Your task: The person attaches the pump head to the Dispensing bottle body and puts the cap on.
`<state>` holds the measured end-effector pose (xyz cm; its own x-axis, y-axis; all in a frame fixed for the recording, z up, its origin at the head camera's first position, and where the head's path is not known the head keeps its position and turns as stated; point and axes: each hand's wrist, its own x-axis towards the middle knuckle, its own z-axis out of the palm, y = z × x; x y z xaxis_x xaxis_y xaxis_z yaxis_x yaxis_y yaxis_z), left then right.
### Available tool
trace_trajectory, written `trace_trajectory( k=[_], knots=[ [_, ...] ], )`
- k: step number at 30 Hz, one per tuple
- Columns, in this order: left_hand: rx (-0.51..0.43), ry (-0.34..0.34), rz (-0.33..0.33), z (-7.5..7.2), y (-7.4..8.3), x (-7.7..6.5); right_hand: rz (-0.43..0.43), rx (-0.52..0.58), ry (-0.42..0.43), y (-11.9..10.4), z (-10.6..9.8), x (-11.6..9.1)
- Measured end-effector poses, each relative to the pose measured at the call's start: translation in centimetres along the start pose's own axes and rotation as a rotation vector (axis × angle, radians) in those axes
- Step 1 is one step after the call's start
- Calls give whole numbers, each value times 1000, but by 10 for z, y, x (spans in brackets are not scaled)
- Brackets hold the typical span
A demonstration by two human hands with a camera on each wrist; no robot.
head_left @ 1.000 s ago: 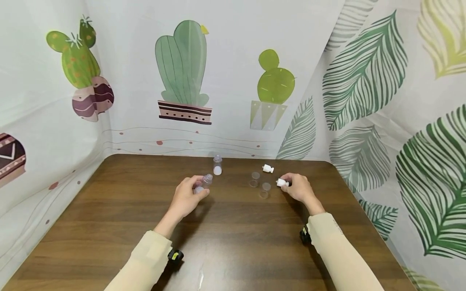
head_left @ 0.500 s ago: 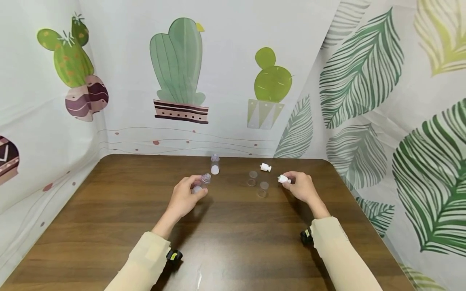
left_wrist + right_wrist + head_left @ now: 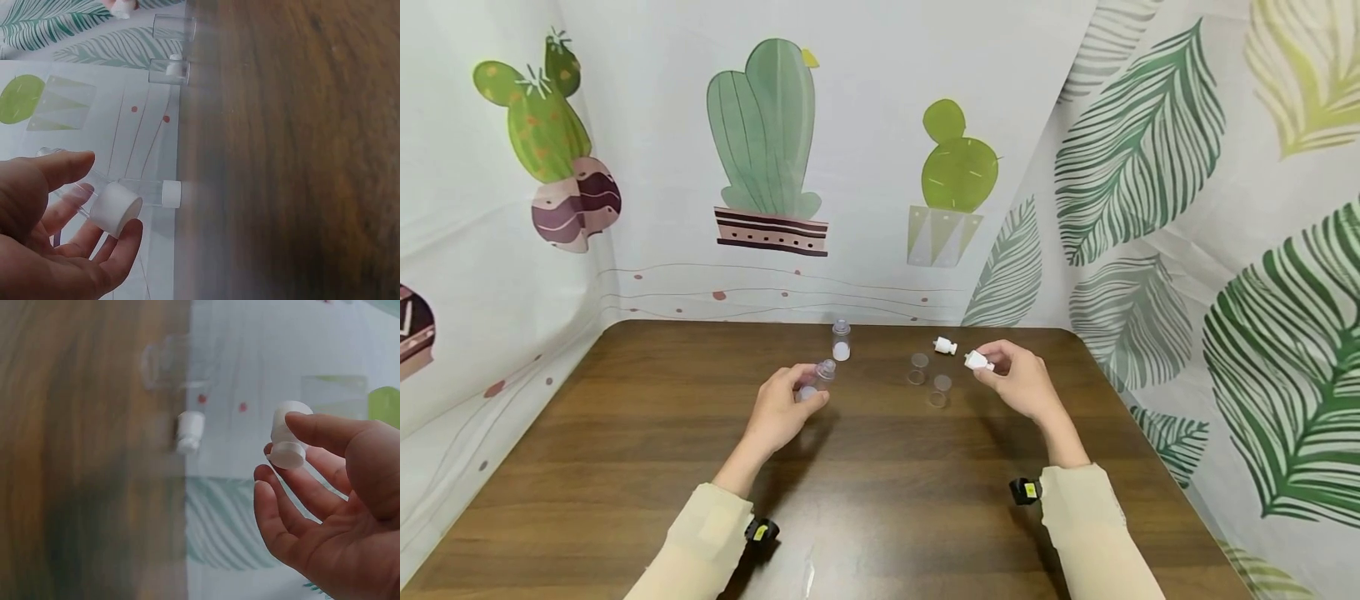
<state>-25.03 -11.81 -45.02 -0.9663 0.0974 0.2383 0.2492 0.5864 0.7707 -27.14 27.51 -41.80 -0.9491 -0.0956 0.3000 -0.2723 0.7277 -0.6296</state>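
Observation:
My left hand (image 3: 778,408) grips a clear bottle (image 3: 825,372) with a narrow neck, tilted above the table. Its white base (image 3: 115,207) sits between thumb and fingers in the left wrist view. On the right, my right hand (image 3: 1022,379) pinches a small white pump-like piece (image 3: 977,361) between thumb and fingers, raised off the tabletop. The right wrist view has the held white piece (image 3: 287,440) close up. A matching white piece (image 3: 945,345) lies on its side behind it. Another clear bottle (image 3: 841,342) with a white bottom stands upright at the back.
Two clear open cylinders (image 3: 917,369), (image 3: 939,392), possibly covers, stand between my hands. All of it is on a brown wooden table (image 3: 880,483). A patterned cloth (image 3: 865,167) hangs behind the table's far edge.
My right hand has lifted the white piece up from near the tabletop and tilted it. The left hand holds its bottle nearly still. The head view has shifted slightly.

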Motion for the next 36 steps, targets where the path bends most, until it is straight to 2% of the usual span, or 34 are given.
trace_trajectory(
  k=[17,29,36],
  knots=[
    [-13,7,22,5,9,1,-77,85,0,-51,10,-2],
    [-38,-4,29,9,17,3,-109,122,-23,-66,17,-2],
    [-39,-1,37,13,21,3,-167,150,-28,-75,22,-1]
  ],
)
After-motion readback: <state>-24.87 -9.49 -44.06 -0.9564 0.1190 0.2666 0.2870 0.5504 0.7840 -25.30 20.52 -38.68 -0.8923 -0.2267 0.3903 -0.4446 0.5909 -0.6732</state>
